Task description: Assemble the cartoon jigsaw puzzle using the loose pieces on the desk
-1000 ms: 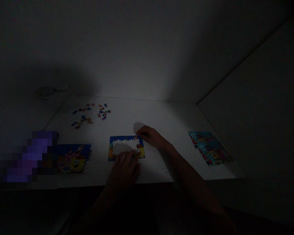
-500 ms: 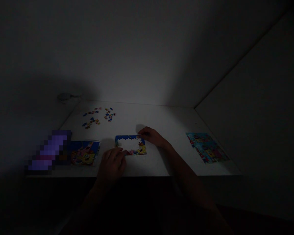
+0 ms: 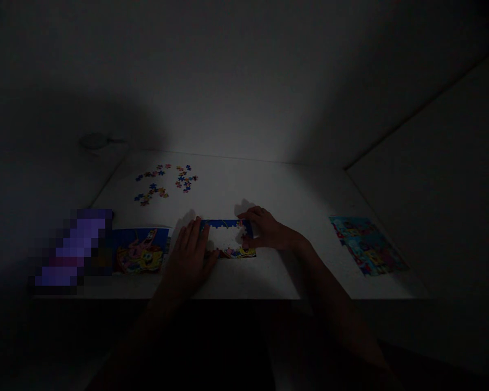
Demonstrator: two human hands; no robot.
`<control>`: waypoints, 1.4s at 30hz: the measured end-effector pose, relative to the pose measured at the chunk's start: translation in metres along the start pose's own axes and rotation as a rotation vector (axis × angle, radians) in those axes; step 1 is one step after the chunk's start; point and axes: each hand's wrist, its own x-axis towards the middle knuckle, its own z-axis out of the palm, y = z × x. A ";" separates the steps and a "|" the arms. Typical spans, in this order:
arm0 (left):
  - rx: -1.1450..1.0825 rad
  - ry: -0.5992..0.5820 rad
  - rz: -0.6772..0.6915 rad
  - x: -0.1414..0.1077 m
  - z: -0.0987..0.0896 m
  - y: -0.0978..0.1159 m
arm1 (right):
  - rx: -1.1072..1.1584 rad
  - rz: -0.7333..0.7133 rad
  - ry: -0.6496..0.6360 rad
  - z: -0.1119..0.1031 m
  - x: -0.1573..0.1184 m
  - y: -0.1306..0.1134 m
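Observation:
A jigsaw puzzle border [image 3: 224,223] lies flat near the table's front, blue along the top and with yellow and pink cartoon parts below. White table shows through its middle. My left hand [image 3: 188,259] rests over the border's left side, fingers stretched out and the thumb toward the bottom edge. At the right side, my right hand [image 3: 268,228] touches the border with its fingers at the top right corner and its thumb lower down, spread apart. Beneath both hands, parts of the border are hidden.
Loose puzzle pieces [image 3: 152,190] lie scattered at the back left of the white table [image 3: 244,190]. A cartoon picture sheet [image 3: 140,252] lies left, beside a pixelated purple object [image 3: 71,250]. Another colourful sheet [image 3: 367,244] lies right. A grey object [image 3: 95,141] is by the left wall.
My left hand has moved up the border's left side, its fingers now spread. My right thumb has come down along the right side, away from the fingers. The view has shifted slightly.

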 end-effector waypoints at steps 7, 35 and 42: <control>-0.056 -0.044 -0.043 0.005 0.011 0.008 | -0.018 0.038 -0.060 0.000 -0.004 -0.004; -0.027 -0.055 -0.130 -0.001 0.017 0.012 | 0.018 0.098 -0.058 0.010 -0.007 0.017; -0.049 -0.062 -0.148 -0.004 0.024 0.010 | 0.058 0.086 0.058 0.016 -0.002 0.025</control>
